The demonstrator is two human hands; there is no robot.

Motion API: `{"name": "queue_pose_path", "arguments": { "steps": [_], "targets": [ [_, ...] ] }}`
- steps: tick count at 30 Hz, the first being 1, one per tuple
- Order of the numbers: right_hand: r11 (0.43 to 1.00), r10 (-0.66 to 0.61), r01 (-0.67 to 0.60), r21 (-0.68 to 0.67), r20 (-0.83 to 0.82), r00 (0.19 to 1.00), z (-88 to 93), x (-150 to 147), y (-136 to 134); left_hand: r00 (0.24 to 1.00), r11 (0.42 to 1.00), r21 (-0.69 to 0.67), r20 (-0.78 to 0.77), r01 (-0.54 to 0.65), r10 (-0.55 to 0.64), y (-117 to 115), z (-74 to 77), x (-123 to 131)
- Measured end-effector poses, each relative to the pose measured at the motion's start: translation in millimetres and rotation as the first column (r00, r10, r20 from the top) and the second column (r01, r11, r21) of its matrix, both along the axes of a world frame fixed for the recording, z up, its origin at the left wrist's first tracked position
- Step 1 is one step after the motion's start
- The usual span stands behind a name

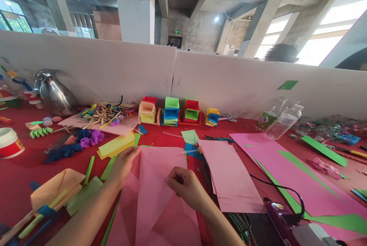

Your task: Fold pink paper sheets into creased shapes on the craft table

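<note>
A large pink paper sheet [156,196] with diagonal creases lies on the red table in front of me. My left hand [124,163] pinches its upper left part near the top edge, fingers closed on the paper. My right hand [185,186] pinches a fold near the sheet's middle right, fingers pressed together on the paper. Both forearms reach in from the bottom edge.
A stack of pink sheets [229,179] lies to the right, with a long pink strip [289,173] and green strips beyond. Folded paper boxes [172,112] line the white partition [200,81]. Left: a metal kettle [54,93], craft sticks [106,114], yellow paper [116,144], a white tub [10,142]. Plastic bottles [279,119] lie at right.
</note>
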State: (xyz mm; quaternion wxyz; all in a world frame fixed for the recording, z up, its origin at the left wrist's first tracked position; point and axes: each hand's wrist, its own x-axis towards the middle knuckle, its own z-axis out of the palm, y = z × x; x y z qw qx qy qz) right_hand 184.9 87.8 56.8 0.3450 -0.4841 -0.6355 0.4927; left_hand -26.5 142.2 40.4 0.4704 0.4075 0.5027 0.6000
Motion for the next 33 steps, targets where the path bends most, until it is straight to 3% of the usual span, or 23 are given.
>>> {"name": "queue_pose_path", "arguments": {
  "steps": [2,4,7,10,13,15,18,23,26,29,33],
  "targets": [
    [0.994,-0.106,0.106,0.024,-0.025,0.994,1.5,2,2,0.993,0.989,0.113,-0.066,-0.092,0.1,1,1.4,-3],
    [0.958,-0.257,0.26,0.117,-0.041,0.965,2.4,2,3,0.985,0.977,0.194,-0.131,-0.087,0.114,0,3.7,-3],
    [0.881,-0.371,0.363,0.302,-0.034,0.928,1.9,-2,0,0.969,0.974,0.184,-0.229,0.131,-0.087,-10,8.6,6],
    [0.904,-0.263,0.258,0.341,-0.03,0.964,0.0,-7,-5,0.941,0.941,0.114,-0.153,0.32,-0.302,-20,14.2,15],
    [0.957,-0.09,0.133,0.258,-0.172,0.981,-1.0,-9,-8,0.914,0.915,0.0,0.051,0.403,-0.403,-25,17.1,18],
    [0.971,-0.07,0.141,0.193,-0.333,0.94,-1.0,-8,-7,0.862,0.868,-0.065,0.179,0.492,-0.475,-27,16.2,18],
    [0.989,-0.084,0.136,0.051,-0.562,0.823,-1.3,-5,-2,0.729,0.751,-0.063,0.306,0.657,-0.612,-31,12.5,21],
    [0.996,-0.062,-0.003,-0.087,-0.741,0.669,-1.2,1,3,0.628,0.643,-0.063,0.308,0.763,-0.715,-40,11.6,27],
    [0.992,-0.08,-0.02,-0.123,-0.751,0.655,-0.5,1,2,0.59,0.596,-0.072,0.281,0.799,-0.757,-42,13.7,26],
    [0.98,-0.045,-0.12,-0.161,-0.759,0.65,-0.8,-2,0,0.559,0.559,-0.076,0.244,0.826,-0.792,-44,13.2,26],
    [0.97,-0.037,-0.163,-0.178,-0.776,0.63,0.0,-3,-1,0.568,0.557,-0.116,0.219,0.822,-0.793,-43,7.9,25]
  ]
}}
